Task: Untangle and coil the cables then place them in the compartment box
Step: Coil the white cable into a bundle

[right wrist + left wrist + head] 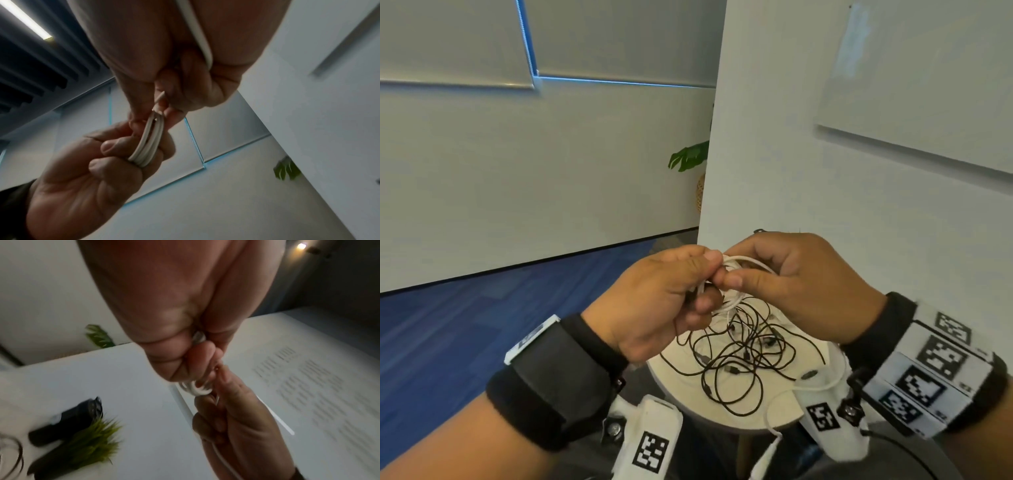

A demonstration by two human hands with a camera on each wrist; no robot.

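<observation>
Both hands are raised above a small round white table (681, 397). My left hand (709, 277) grips a small coil of white cable (743, 262), with the loops running between thumb and curled fingers (115, 146). My right hand (736, 270) pinches the same cable right beside the left thumb. The coil (149, 142) shows as several tight parallel turns in the right wrist view. The cable's loose tail (822, 387) runs under the right palm and hangs past the table's front edge. A tangle of thin black cables (739, 356) lies on the table below the hands. No compartment box is in view.
A white partition wall (825, 192) stands close behind the table. Blue carpet (482, 325) lies to the left. In the left wrist view a black device (68, 420) and a small green artificial plant (92, 441) sit on a white surface.
</observation>
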